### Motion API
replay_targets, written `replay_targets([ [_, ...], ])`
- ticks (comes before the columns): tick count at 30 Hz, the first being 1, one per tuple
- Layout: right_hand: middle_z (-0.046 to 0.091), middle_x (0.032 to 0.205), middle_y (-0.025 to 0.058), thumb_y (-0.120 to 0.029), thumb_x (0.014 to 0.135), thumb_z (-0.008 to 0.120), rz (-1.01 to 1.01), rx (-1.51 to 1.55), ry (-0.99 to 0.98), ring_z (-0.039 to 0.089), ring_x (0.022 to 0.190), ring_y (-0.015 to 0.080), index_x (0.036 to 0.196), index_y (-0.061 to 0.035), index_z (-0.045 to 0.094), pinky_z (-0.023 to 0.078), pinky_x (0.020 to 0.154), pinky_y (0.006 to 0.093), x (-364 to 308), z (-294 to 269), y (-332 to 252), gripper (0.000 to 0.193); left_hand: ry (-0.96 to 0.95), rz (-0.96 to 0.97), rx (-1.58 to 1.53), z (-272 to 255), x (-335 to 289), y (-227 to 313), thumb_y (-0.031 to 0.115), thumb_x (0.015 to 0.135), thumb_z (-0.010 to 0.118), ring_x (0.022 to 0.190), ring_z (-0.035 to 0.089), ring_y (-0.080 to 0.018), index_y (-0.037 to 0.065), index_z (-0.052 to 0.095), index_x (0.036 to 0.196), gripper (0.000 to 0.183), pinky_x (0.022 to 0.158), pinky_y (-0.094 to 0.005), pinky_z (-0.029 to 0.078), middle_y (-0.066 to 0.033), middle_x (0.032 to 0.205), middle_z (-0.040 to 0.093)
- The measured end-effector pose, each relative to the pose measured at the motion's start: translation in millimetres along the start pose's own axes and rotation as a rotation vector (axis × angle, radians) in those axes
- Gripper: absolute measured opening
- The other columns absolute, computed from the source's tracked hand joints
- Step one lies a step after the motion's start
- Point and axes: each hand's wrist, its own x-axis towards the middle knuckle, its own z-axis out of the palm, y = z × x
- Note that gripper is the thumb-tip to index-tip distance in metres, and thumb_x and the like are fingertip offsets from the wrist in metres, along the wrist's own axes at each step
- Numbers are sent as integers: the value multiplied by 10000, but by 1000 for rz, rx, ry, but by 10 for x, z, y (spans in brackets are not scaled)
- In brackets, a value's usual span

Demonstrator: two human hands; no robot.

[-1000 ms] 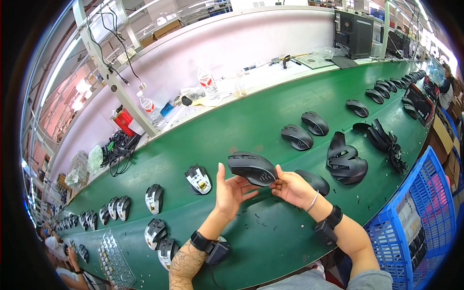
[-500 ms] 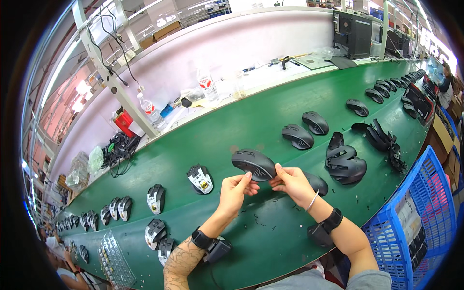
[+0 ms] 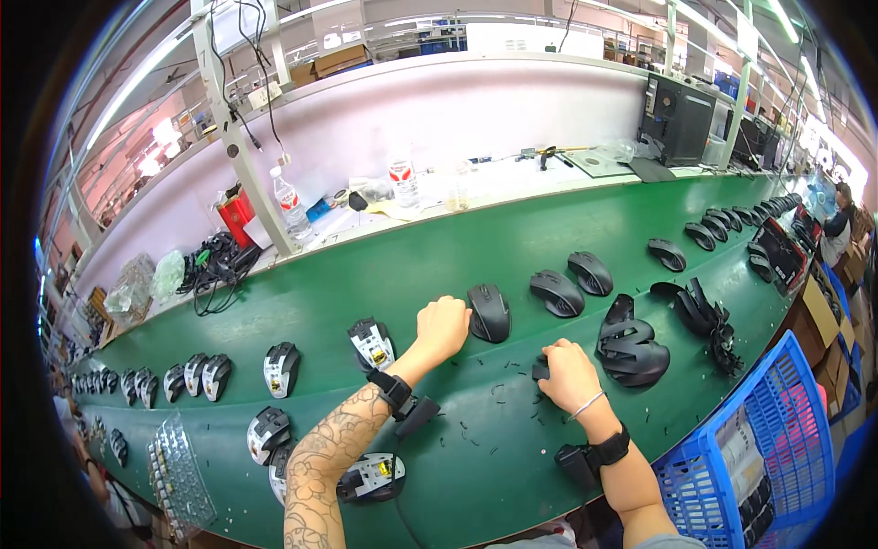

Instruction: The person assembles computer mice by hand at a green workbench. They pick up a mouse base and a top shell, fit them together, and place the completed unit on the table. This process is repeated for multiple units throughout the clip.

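Lowered onto green worktop (image 3: 393,265), curved black plastic mouse (image 3: 489,313), left hand (image 3: 444,329) curled at its left, grip unclear, right hand (image 3: 569,377) clasping dark piece (image 3: 541,369) to its right

On the bench (image 3: 366,274) before you, one mouse (image 3: 490,313) lies just right of your left hand (image 3: 445,327). Uncovered mice (image 3: 283,371) extend to your left. A shell pile (image 3: 633,348) lies right of your right hand (image 3: 569,377), a basket (image 3: 704,485) farther right. Bottles (image 3: 402,183) stand on the ledge (image 3: 498,188) behind the bench.
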Motion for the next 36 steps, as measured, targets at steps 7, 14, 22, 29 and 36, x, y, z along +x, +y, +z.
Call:
replay_targets([
  [7, 581, 1103, 108, -127, 662, 778, -209, 352, 403, 567, 989, 284, 1194, 4, 545, 482, 845, 363, 67, -98, -262, 595, -285, 20, -873, -177, -519, 405, 309, 972, 437, 626, 562, -166, -20, 587, 812, 395, 606, -331, 434, -106, 685, 572],
  [14, 533, 1208, 136, -74, 664, 773, -266, 538, 385, 568, 1010, 302, 1260, -4, 506, 484, 852, 358, 22, -61, -436, 657, -52, 16, -939, -229, -712, 415, 206, 974, 443, 559, 486, -90, -4, 485, 761, 303, 515, -264, 391, -40, 607, 492],
  [22, 552, 1117, 130, 24, 631, 708, -314, 701, 349, 591, 990, 291, 1213, -41, 551, 500, 825, 348, 9, -86, -465, 607, -224, -101, -1126, -381, -742, 238, 239, 984, 449, 553, 445, -58, 37, 496, 737, 323, 497, -230, 354, 13, 631, 492],
  [29, 584, 1059, 98, 9, 617, 721, -404, 757, 325, 615, 906, 217, 1148, -57, 607, 522, 787, 304, -44, 12, -598, 547, -497, -102, -1196, -673, -792, 53, 286, 992, 432, 575, 447, -59, 78, 503, 749, 328, 534, -209, 368, 25, 672, 502],
  [36, 569, 1148, 153, -60, 686, 734, -405, 629, 385, 613, 974, 290, 1183, -125, 602, 528, 790, 344, -67, 24, -605, 519, -150, -77, -350, -690, -588, -513, 460, 863, 599, 981, 546, -222, 17, 578, 1063, 486, 847, -385, 436, -104, 1040, 604],
])
